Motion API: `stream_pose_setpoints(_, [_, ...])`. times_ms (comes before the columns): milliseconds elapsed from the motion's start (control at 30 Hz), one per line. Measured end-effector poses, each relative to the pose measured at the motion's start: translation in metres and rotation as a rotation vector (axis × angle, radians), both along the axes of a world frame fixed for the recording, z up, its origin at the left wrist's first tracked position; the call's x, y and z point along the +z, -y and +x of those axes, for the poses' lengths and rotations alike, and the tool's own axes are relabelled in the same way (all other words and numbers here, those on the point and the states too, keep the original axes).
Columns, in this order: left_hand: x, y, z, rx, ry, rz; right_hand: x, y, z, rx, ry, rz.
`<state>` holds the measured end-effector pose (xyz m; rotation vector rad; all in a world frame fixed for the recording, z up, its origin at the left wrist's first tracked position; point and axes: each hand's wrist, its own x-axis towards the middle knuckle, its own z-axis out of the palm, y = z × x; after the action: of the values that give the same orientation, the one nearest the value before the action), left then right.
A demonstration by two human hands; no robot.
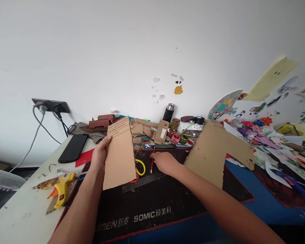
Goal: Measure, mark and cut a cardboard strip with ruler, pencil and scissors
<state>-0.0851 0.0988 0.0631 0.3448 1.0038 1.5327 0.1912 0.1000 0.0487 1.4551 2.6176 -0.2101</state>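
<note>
Over the cluttered tabletop (22, 220) by a white wall (91, 51), the left hand (100, 150) held cardboard (120, 157), the right hand (164, 162) a red pencil (151, 165).

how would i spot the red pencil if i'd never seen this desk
Find the black desk mat with white SOMIC lettering. Toward its far side, the right hand touches the red pencil. Its slim, straight red shaft sets it apart from the yellow looped handle just left of it.

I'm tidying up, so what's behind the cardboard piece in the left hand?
Behind the cardboard piece, what look like scissors show a yellow loop and some red past the right edge. Their remainder, and anything else directly behind, is covered.
</note>
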Motion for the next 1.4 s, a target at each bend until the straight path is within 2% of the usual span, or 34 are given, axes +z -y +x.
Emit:
stream_pose_setpoints(100, [-0.003, 0.0, -0.002, -0.06, -0.043, -0.006, -0.002, 0.003, -0.004, 0.069, 0.049, 0.014])
stream_pose_setpoints(233, [-0.012, -0.001, -0.005, -0.174, -0.112, -0.017, 0.003, 0.001, -0.004, 0.133, 0.085, 0.02])
stream_pose_setpoints(533, [-0.026, 0.01, 0.012, -0.597, -0.317, -0.037, 0.02, 0.012, 0.017, 0.105, 0.058, 0.061])
stream_pose_setpoints(700, [-0.032, 0.015, 0.019, -0.833, -0.418, 0.024, 0.017, 0.028, 0.033, 0.097, 0.03, 0.032])
stream_pose_setpoints(833, [-0.033, 0.017, 0.023, -0.925, -0.458, 0.085, 0.01, 0.036, 0.037, 0.117, -0.043, 0.004])
stream_pose_setpoints(967, [-0.032, 0.018, 0.022, -0.931, -0.507, 0.152, -0.002, 0.043, 0.032, 0.125, -0.138, 0.012])
stream_pose_setpoints(1067, [-0.036, 0.015, 0.023, -0.882, -0.574, 0.201, -0.014, 0.051, 0.031, 0.142, -0.246, 0.043])
stream_pose_setpoints(1233, [-0.052, -0.003, 0.029, -0.698, -0.731, 0.273, -0.029, 0.065, 0.037, 0.051, -0.314, 0.081])
stream_pose_setpoints(1400, [-0.068, -0.024, 0.027, -0.534, -0.852, 0.265, -0.031, 0.068, 0.037, 0.041, -0.37, 0.077])
